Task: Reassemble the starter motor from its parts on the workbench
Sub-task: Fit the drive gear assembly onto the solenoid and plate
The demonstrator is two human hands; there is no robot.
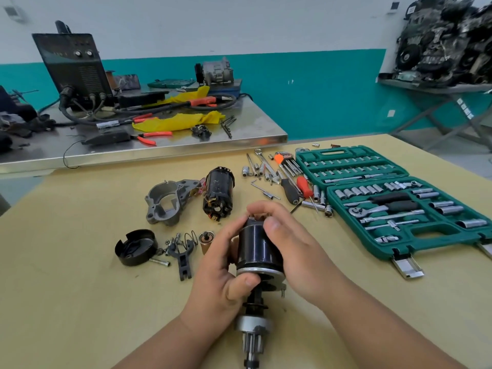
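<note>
Both hands grasp one black motor cylinder (259, 246) above the tan workbench (80, 302). The left hand (221, 275) wraps the cylinder's left side, thumb pressed against the silver ring at its near end; the right hand (290, 249) wraps the right side, fingertips curled over the far end. One shaft with a gear (253, 339) extends from the cylinder toward the viewer, below the grip. Beyond the grip lies one dark wound motor body (218, 194), and to its left, touching it, one grey cast housing (166, 202). Left of the grip lie one black round cap (135, 246), one black fork lever (182, 258), one spring (192, 237) and one small copper-coloured cylinder (206, 239), the last just beside the left hand's fingers. One bolt (159, 261) lies against the cap's near edge. Right of the grip, well apart, one green socket case (394, 198) lies open in two halves, holding sockets and one ratchet. Between the case and the grip lie two screwdrivers, one with a black handle (290, 191) and one with a red handle (304, 186), among loose sockets too many and too small to count reliably.
</note>
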